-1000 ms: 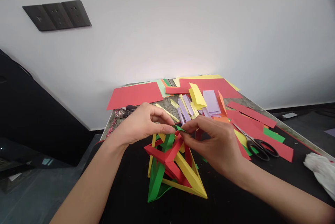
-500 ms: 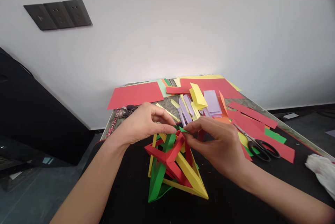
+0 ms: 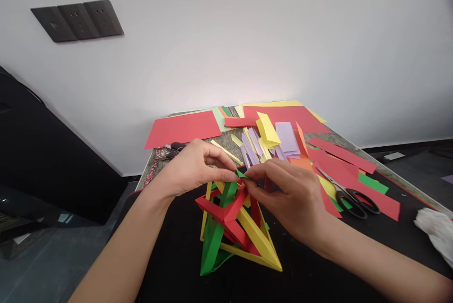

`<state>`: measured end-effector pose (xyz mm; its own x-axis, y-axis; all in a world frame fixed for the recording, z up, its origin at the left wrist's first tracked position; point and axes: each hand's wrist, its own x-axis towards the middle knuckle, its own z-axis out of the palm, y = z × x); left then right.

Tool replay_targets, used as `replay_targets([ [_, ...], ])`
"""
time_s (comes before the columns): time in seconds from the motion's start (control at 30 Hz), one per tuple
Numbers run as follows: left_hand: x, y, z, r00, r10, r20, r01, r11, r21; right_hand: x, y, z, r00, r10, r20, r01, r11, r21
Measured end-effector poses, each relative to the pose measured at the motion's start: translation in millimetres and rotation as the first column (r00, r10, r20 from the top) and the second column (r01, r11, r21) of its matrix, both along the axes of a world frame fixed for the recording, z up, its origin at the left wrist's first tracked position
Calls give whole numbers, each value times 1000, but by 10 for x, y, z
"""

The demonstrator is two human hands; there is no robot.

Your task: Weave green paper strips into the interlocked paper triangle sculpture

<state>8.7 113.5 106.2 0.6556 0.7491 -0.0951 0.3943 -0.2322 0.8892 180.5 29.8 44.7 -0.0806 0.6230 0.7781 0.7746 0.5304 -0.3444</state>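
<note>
A paper model (image 3: 230, 215) of interlocking red, green and yellow folded strips stands on the black mat (image 3: 304, 265), its points facing outward. At its top, my left hand (image 3: 198, 168) pinches the upper end of a green strip between thumb and fingers. My right hand (image 3: 288, 194) is closed on a small green paper tip (image 3: 241, 174) just beside the left fingertips. The fingertips of both hands nearly meet there. The far side of the model's top is partly hidden by my right hand.
Scissors (image 3: 348, 197) lie on red, green and yellow paper at the right. Folded purple and yellow pieces (image 3: 253, 147) lie behind the model. A red sheet (image 3: 184, 128) is at the back left, white tissue (image 3: 435, 232) far right.
My right hand has shifted slightly left, bringing the green tip closer to my left fingertips. My left hand and the model have hardly moved.
</note>
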Motion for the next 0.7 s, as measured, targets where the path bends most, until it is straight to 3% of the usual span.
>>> replay_targets([
  [0.2, 25, 1, -10, 1000, 27, 3, -27, 999, -18, -13, -13, 23, 998, -52, 34, 55, 992, -114],
  [0.7, 29, -15, -4, 998, 55, -15, -55, 999, 0, 13, 10, 62, 997, -52, 58, 58, 992, -113],
])
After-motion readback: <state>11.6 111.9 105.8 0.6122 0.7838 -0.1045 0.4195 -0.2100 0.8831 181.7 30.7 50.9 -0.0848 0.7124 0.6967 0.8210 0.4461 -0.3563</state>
